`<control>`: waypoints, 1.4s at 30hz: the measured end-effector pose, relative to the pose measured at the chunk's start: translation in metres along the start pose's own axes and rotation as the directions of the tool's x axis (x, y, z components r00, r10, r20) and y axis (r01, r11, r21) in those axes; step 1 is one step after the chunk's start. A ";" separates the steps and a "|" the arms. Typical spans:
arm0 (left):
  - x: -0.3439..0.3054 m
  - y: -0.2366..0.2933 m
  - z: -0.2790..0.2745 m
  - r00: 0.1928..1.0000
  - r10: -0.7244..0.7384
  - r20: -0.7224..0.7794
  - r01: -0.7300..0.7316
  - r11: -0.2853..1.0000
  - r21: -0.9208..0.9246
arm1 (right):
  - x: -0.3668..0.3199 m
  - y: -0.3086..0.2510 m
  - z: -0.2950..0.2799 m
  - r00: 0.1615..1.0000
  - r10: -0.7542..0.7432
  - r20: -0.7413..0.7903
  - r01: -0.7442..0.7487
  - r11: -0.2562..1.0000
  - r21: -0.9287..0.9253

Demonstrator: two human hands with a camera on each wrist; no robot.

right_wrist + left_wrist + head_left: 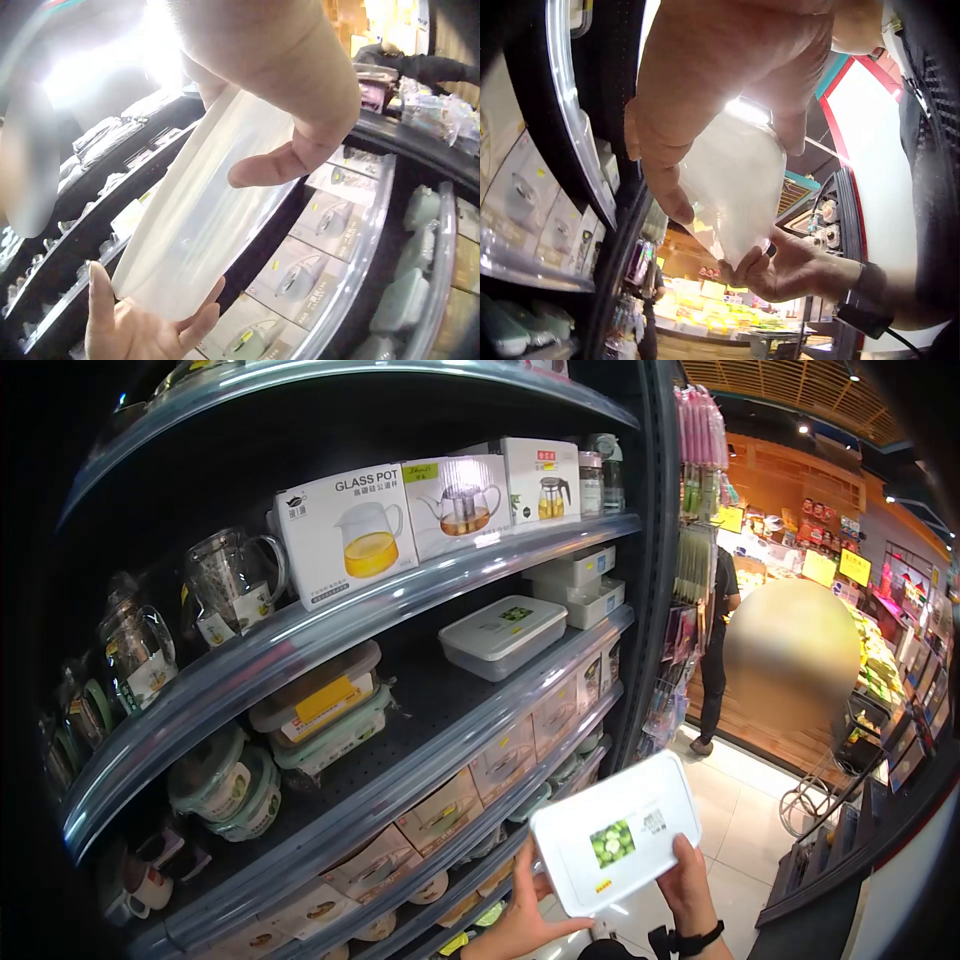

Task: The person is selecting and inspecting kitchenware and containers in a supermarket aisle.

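A white-lidded plastic food container is held up in front of the shelves, its lid facing the head camera. The lid carries a green picture label and a small yellow sticker. My right hand grips its right edge, thumb on the lid, fingers underneath. At the lower left corner my left hand holds it, with fingers along the side and thumb spread below the near edge. The left wrist view shows the left fingers against the translucent body. In the right wrist view a right finger lies along the container's side.
A similar container sits on the middle shelf, beside stacked white boxes. Boxed glass pots and glass jugs line the shelf above. Glass lidded boxes stand at left. A person stands in the aisle.
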State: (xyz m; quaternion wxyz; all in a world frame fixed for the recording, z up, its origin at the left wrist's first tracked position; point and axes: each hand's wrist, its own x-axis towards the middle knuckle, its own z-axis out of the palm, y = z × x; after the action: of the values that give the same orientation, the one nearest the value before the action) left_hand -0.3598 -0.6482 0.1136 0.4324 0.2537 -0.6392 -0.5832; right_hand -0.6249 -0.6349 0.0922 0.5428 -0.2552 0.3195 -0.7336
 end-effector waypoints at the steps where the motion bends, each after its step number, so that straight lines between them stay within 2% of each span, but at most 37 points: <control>1: 0.008 0.007 -0.005 0.998 0.043 -0.049 -0.038 0.994 0.104 | 0.018 0.001 0.012 0.999 0.011 0.042 -0.010 1.000 -0.010; 3: 0.028 0.021 -0.019 0.983 0.153 -0.104 -0.105 0.924 0.367 | 0.056 0.001 0.034 0.995 0.024 0.100 -0.023 1.000 -0.015; 4: 0.037 0.026 -0.023 0.980 0.158 -0.118 -0.103 0.920 0.377 | 0.075 0.000 0.044 0.990 0.044 0.137 -0.038 0.998 -0.048; 7: 0.065 0.049 -0.028 0.939 0.253 -0.234 -0.044 0.762 0.646 | 0.137 0.007 0.060 0.965 0.065 0.254 -0.035 0.992 -0.120; 8: 0.077 0.053 -0.029 0.932 0.263 -0.251 -0.035 0.753 0.657 | 0.158 0.006 0.068 0.947 0.055 0.317 -0.003 0.987 -0.162; 10: 0.102 0.060 -0.031 0.892 0.287 -0.350 -0.030 0.809 0.587 | 0.193 0.000 0.086 0.942 0.058 0.330 0.003 0.984 -0.179; 12: 0.130 0.067 -0.033 0.863 0.323 -0.389 -0.030 0.802 0.597 | 0.231 -0.005 0.101 0.894 -0.099 0.437 0.208 0.956 -0.209; 13: 0.144 0.072 -0.034 0.843 0.345 -0.413 -0.019 0.786 0.618 | 0.245 -0.013 0.110 0.889 -0.045 0.456 0.142 0.973 -0.182; 14: 0.159 0.077 -0.036 0.821 0.370 -0.435 -0.009 0.770 0.638 | 0.263 -0.018 0.116 0.869 -0.048 0.492 0.147 0.975 -0.164; 15: 0.172 0.084 -0.037 0.782 0.461 -0.419 0.060 0.613 0.787 | 0.279 -0.024 0.124 0.845 -0.058 0.532 0.150 0.980 -0.132; 16: 0.187 0.086 -0.041 0.777 0.459 -0.431 0.078 0.610 0.789 | 0.294 -0.030 0.133 0.820 -0.068 0.568 0.151 0.983 -0.101; 17: 0.203 0.086 -0.046 0.745 0.476 -0.466 -0.010 0.708 0.706 | 0.307 -0.039 0.140 0.816 -0.055 0.575 0.137 0.986 -0.100; 18: 0.216 0.085 -0.050 0.713 0.489 -0.503 -0.107 0.784 0.611 | 0.318 -0.050 0.147 0.765 -0.024 0.644 0.136 0.983 -0.124; 19: 0.227 0.083 -0.052 0.659 0.506 -0.557 -0.133 0.807 0.575 | 0.329 -0.057 0.153 0.707 0.004 0.708 0.140 0.979 -0.146; 20: 0.240 0.082 -0.058 0.617 0.545 -0.568 -0.172 0.797 0.579 | 0.343 -0.059 0.158 0.700 0.007 0.714 0.136 0.980 -0.143; 22: 0.259 0.084 -0.066 0.545 0.585 -0.600 -0.165 0.777 0.608 | 0.369 -0.058 0.170 0.644 -0.077 0.761 0.292 0.944 -0.151; 23: 0.268 0.085 -0.068 0.522 0.617 -0.589 -0.184 0.756 0.628 | 0.383 -0.054 0.174 0.635 -0.131 0.762 0.420 0.885 -0.199; 24: 0.277 0.084 -0.073 0.514 0.625 -0.588 -0.182 0.749 0.637 | 0.392 -0.054 0.180 0.626 -0.133 0.768 0.420 0.888 -0.189; 26: 0.293 0.080 -0.082 0.447 0.694 -0.564 -0.146 0.679 0.720 | 0.407 -0.049 0.190 0.623 -0.231 0.747 0.681 0.629 -0.374; 27: 0.299 0.078 -0.083 0.440 0.697 -0.566 -0.128 0.672 0.729 | 0.417 -0.040 0.193 0.551 -0.343 0.761 0.778 0.540 -0.320; 30: 0.313 0.067 -0.094 0.416 0.676 -0.608 -0.048 0.684 0.728 | 0.431 -0.019 0.201 0.565 -0.410 0.716 0.793 0.510 -0.333; 32: 0.316 0.063 -0.092 0.425 0.629 -0.651 0.016 0.714 0.700 | 0.436 -0.014 0.202 0.545 -0.434 0.717 0.809 0.495 -0.315; 34: 0.316 0.061 -0.096 0.441 0.654 -0.615 0.211 0.590 0.779 | 0.441 -0.010 0.204 0.588 -0.381 0.713 0.715 0.658 -0.237; 35: 0.315 0.060 -0.099 0.437 0.653 -0.619 0.219 0.590 0.777 | 0.441 -0.009 0.206 0.588 -0.376 0.716 0.711 0.663 -0.235; 37: 0.316 0.057 -0.104 0.432 0.618 -0.657 0.110 0.687 0.718 | 0.437 -0.012 0.207 0.560 -0.404 0.723 0.765 0.588 -0.263; 42: 0.319 0.056 -0.099 0.392 0.632 -0.669 0.175 0.662 0.729 | 0.441 -0.006 0.204 0.578 -0.373 0.726 0.755 0.582 -0.302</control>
State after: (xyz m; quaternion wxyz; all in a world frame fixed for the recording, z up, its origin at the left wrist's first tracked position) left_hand -0.4243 -0.9540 0.2447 0.6522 0.5635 -0.5068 0.0116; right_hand -0.6052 -1.0963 0.2446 0.2249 -0.7158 0.2367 -0.6173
